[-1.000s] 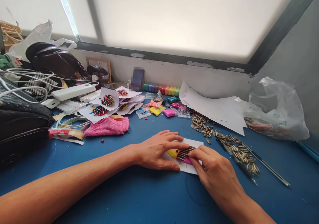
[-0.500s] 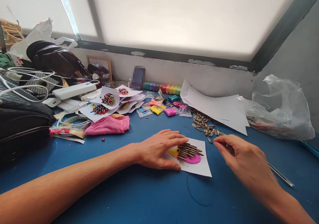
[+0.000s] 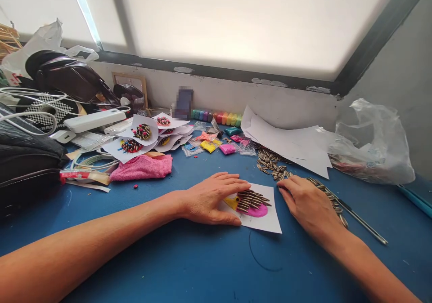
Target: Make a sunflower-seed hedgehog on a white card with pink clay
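My left hand (image 3: pixel 216 199) lies flat, fingers spread, over the left part of a small white paper (image 3: pixel 270 224). On that paper is a hedgehog picture (image 3: pixel 253 202) with a yellow clay head, a pink clay body and rows of sunflower seeds as spines. To its right, my right hand (image 3: pixel 308 204) is closed in a pinch low on the table. Its fingertips cover the spot of a single sunflower seed, which they hide. Loose sunflower seeds (image 3: pixel 270 162) lie in a pile just beyond this hand, and more show along its right side.
A thin metal rod-like tool (image 3: pixel 366 225) lies right of my hand. Behind are white sheets (image 3: pixel 286 139), a plastic bag (image 3: pixel 374 150) and clay packets (image 3: pixel 211 145). Finished seed pictures (image 3: pixel 143 134), a pink cloth (image 3: pixel 141 167) and a black bag (image 3: pixel 30 159) occupy the left.
My right hand has moved slightly left and forward, its fingertips coming onto the lone seed beside the pile. My left hand stays on the paper. The whole view has shifted a little.
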`<act>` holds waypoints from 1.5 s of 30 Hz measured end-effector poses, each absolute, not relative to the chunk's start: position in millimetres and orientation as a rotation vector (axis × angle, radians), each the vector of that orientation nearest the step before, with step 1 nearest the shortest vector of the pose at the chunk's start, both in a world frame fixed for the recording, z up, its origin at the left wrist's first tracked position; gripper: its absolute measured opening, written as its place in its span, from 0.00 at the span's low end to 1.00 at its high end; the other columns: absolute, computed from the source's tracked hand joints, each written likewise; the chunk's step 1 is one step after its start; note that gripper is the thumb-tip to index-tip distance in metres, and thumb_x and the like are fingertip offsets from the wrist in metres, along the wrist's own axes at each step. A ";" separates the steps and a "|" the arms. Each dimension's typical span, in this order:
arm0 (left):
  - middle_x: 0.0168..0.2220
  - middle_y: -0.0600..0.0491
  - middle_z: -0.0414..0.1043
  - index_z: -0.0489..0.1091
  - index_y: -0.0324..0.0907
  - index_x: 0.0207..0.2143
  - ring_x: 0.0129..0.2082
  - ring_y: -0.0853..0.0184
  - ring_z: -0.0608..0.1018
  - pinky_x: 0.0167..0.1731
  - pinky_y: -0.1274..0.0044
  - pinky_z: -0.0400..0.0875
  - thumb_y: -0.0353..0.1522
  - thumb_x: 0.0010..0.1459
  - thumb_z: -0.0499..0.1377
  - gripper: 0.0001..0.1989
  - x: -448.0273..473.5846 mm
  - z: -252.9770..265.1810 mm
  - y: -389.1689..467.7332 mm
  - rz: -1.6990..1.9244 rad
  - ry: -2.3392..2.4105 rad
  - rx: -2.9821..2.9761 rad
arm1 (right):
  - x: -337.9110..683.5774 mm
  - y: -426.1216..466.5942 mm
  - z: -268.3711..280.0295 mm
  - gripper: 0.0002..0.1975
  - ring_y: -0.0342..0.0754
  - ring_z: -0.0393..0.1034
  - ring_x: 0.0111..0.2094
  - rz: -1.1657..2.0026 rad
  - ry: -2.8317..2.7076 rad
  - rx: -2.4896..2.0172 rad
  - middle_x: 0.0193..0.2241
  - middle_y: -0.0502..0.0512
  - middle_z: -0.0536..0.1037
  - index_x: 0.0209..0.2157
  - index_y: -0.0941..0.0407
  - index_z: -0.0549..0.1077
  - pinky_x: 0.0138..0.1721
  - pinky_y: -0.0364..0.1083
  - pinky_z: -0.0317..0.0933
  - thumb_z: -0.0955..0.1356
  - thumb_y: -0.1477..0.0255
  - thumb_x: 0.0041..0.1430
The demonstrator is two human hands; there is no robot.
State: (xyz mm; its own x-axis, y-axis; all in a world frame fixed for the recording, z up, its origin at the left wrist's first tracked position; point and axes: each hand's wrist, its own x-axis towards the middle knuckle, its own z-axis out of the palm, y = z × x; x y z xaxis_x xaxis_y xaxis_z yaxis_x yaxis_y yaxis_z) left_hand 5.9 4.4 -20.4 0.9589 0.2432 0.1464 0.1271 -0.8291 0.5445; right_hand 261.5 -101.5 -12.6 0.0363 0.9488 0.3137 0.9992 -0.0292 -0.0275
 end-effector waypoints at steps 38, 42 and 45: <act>0.65 0.47 0.59 0.56 0.46 0.65 0.67 0.52 0.58 0.65 0.62 0.49 0.48 0.58 0.62 0.38 6.7 -18.6 6.1 0.332 0.223 2.582 | 239.0 -137.5 18.3 0.12 0.47 0.70 0.21 0.146 -1.822 -1.948 0.23 0.50 0.78 0.30 0.50 0.75 0.20 0.44 0.62 0.64 0.60 0.58; 0.66 0.48 0.58 0.55 0.46 0.66 0.67 0.52 0.57 0.66 0.61 0.48 0.48 0.57 0.62 0.38 6.5 -21.7 6.9 0.339 0.227 2.582 | 229.3 -138.7 12.6 0.12 0.47 0.72 0.23 0.207 -1.861 -1.865 0.25 0.50 0.79 0.29 0.50 0.75 0.21 0.44 0.63 0.64 0.60 0.59; 0.66 0.48 0.57 0.56 0.46 0.65 0.67 0.53 0.57 0.66 0.62 0.48 0.48 0.58 0.62 0.38 6.1 -23.3 7.4 0.342 0.223 2.581 | 226.3 -137.0 6.8 0.12 0.46 0.70 0.21 0.179 -1.858 -1.854 0.24 0.50 0.78 0.28 0.49 0.76 0.21 0.43 0.63 0.64 0.61 0.59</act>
State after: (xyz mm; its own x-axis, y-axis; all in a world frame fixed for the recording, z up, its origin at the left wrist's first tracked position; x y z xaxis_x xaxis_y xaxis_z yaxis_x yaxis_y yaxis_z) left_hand 6.1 7.4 -23.3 0.9546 0.2231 0.1975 0.0913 -0.8499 0.5189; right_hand 226.3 -137.0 6.8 0.0579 0.9651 0.2554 0.8986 0.0611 -0.4346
